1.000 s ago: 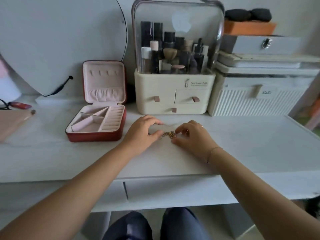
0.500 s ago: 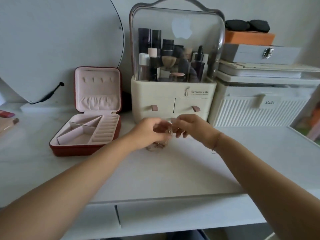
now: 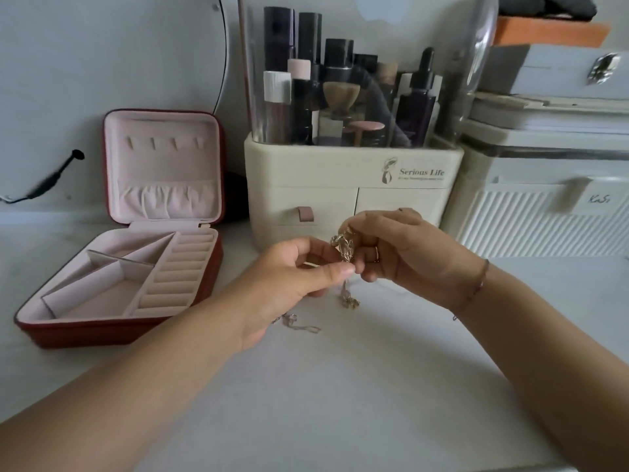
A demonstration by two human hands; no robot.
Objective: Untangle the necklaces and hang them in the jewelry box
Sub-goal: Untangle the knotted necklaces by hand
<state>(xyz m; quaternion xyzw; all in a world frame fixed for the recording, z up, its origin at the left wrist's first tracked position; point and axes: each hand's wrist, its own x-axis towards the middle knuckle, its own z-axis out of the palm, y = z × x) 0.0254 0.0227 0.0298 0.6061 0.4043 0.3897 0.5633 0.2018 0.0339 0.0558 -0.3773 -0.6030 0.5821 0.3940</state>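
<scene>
A second ago the necklaces (image 3: 344, 248) were lying on the table (image 3: 340, 386). Now they are hanging above its middle with loose ends trailing down, so untangling is only beginning. The left hand (image 3: 292, 281) is pinching a strand and the right hand (image 3: 405, 253) is pinching the knot. The jewelry box (image 3: 85, 332) is waiting open near the left edge.

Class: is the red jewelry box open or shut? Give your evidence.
The jewelry box is open: its lid stands upright, showing bare hooks, and the tray compartments lie exposed.
</scene>
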